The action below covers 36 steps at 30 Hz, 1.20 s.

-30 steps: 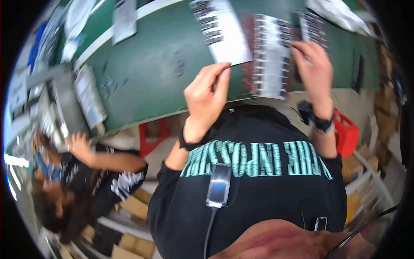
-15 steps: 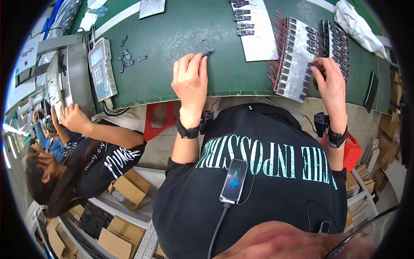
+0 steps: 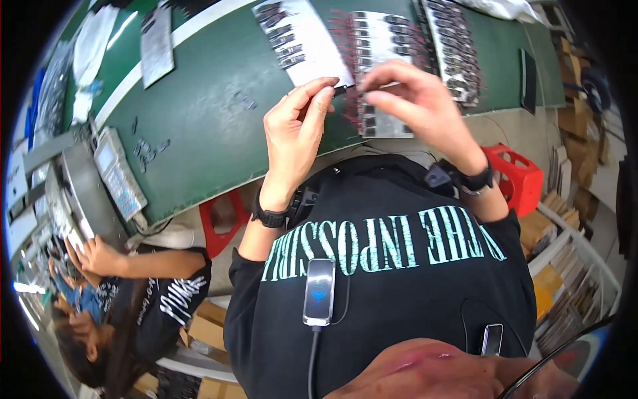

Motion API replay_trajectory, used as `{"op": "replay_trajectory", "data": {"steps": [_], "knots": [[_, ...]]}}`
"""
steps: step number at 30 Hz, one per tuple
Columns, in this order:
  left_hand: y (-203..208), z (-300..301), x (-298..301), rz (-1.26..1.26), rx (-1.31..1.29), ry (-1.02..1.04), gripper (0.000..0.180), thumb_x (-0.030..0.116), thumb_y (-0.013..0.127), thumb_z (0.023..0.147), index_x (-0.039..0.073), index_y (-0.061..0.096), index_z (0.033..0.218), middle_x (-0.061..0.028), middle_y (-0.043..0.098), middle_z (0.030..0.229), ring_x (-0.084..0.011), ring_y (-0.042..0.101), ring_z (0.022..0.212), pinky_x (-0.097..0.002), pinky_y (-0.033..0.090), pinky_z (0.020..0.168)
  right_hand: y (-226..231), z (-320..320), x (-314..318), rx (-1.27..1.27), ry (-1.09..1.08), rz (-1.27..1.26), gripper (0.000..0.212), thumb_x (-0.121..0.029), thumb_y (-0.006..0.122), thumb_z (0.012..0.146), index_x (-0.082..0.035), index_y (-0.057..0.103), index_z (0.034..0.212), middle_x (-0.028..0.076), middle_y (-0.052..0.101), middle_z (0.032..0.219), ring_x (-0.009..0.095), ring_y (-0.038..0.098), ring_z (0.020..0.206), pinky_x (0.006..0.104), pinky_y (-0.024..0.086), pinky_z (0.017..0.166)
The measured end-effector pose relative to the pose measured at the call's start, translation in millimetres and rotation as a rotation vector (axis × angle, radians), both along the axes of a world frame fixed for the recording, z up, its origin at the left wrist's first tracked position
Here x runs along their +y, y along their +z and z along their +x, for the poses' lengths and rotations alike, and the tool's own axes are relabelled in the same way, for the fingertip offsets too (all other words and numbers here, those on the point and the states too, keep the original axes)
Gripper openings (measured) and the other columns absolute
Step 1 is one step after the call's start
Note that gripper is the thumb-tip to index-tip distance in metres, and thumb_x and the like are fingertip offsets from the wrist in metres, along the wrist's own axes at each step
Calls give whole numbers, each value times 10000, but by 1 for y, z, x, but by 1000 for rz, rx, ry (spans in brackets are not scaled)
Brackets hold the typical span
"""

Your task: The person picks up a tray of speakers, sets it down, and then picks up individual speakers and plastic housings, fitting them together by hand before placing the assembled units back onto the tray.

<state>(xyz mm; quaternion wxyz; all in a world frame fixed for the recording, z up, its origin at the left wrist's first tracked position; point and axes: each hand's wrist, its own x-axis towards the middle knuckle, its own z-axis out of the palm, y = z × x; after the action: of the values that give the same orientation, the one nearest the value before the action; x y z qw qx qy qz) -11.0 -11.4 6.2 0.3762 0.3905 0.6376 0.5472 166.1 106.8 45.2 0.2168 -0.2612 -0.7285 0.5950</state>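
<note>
My left hand point(image 3: 292, 130) is over the green table, its thumb and fingertips pinching a small black plastic part point(image 3: 341, 90). Just right of it, my right hand point(image 3: 422, 100) hangs above a pale board point(image 3: 387, 126) that carries rows of small black modules with thin red wires. Its thumb and forefinger stand apart with nothing visible between them, though motion blurs them a little. Beyond my left hand lies a white sheet point(image 3: 319, 50) with a column of similar black parts.
Another loaded board point(image 3: 455, 53) and a dark flat panel point(image 3: 528, 80) are at the right. Loose black parts point(image 3: 149, 153) lie on the green table point(image 3: 212, 143), beside a keypad device point(image 3: 118, 169). At the left a co-worker's hand point(image 3: 100, 256) is at a machine. A red stool point(image 3: 515, 176) stands right.
The view has swung, shifting the table leftward. My left hand has brought the black part close to the board; my right hand has left the board's module column, come toward it and opened its fingers.
</note>
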Motion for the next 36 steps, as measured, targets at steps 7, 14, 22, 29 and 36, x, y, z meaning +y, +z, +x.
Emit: {"op": "replay_trajectory", "data": {"steps": [7,14,22,29,36], "knots": [[-5,9,1,-15,-206,-127,294,24,616,967,-15,649,1256,-64,677,990,-83,637,787,-212,518,681,-18,-8,-7,52,-90,-200,169,-41,638,934,33,653,1085,45,656,970,128,649,908,272,530,833],[-3,12,4,-47,-251,-86,337,-5,610,961,-60,605,1293,-110,697,1078,-128,690,880,-253,570,779,-2,-5,-2,-56,-105,152,147,-40,652,914,29,673,1042,63,680,950,111,659,880,252,522,775],[0,11,6,-32,-298,-147,352,-16,613,954,-68,594,1302,-120,727,1042,-141,705,881,-256,577,782,-5,-9,3,-108,-6,-38,124,-38,654,911,27,681,1013,58,686,951,97,658,877,245,520,772],[0,7,3,-6,-171,-206,367,-14,615,949,-42,595,1314,-121,743,988,-145,718,863,-264,590,765,-16,-7,10,-38,64,-134,106,-47,653,931,16,672,1014,34,655,962,98,650,881,250,535,768],[9,6,5,-27,-146,-284,406,-34,595,959,-45,545,1362,-116,724,1009,-140,702,898,-258,591,803,-17,-4,27,-52,241,-440,109,-54,659,943,7,625,1026,21,621,982,93,633,880,260,547,789]]}}
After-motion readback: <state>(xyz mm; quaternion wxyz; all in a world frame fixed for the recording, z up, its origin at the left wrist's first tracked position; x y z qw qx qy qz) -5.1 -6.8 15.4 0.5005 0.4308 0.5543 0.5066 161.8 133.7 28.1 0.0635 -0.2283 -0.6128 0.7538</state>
